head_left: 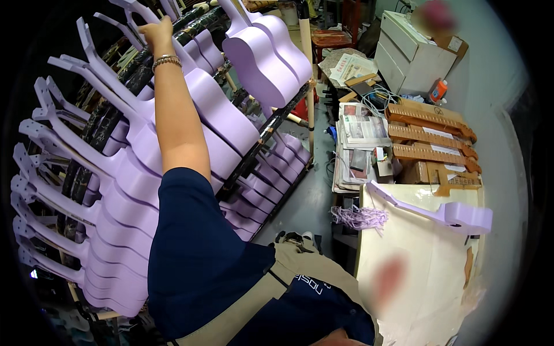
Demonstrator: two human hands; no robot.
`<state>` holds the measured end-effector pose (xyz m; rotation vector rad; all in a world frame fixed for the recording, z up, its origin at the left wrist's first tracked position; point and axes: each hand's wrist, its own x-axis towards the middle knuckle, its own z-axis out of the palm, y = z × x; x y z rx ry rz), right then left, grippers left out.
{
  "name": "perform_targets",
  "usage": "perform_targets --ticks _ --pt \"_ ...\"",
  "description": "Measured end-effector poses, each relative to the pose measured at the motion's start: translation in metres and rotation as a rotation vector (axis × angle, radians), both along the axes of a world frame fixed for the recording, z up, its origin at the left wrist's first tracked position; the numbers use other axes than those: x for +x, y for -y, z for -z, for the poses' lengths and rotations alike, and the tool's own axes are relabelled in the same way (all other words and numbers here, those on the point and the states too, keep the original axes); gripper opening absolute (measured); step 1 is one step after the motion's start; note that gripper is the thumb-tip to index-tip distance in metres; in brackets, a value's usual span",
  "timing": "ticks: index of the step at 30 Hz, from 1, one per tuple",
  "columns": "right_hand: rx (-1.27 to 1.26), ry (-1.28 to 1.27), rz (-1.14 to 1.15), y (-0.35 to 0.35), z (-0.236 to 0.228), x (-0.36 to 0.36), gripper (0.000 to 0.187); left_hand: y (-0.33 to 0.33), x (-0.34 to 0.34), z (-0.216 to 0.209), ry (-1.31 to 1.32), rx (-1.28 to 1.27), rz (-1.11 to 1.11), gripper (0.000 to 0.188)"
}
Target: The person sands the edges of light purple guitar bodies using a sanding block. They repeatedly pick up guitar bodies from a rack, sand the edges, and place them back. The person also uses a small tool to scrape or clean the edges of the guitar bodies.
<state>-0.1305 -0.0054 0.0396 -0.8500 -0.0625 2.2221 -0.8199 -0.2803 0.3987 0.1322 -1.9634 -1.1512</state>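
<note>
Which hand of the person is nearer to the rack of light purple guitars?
Left. The left hand is up among the light purple guitars on the rack; the right hand is not in view, so its exact place cannot be told.

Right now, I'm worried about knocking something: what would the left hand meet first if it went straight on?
Most likely the purple guitar neck just at the fingers of the left hand; whether they touch it is hard to tell, since depth is unclear.
</note>
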Motion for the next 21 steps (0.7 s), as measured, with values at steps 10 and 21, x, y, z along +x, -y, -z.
perform_targets --ticks 10,21 --pt "0.174 -0.004 -0.126 0.039 -0.003 0.071 0.031 -0.035 0.107 0.022 -0.049 -0.462 0.536 0.042" --pt "0.36 0.13 -0.063 0.09 -0.013 0.149 0.063 -0.165 0.482 0.104 0.261 0.785 1.644 0.03"
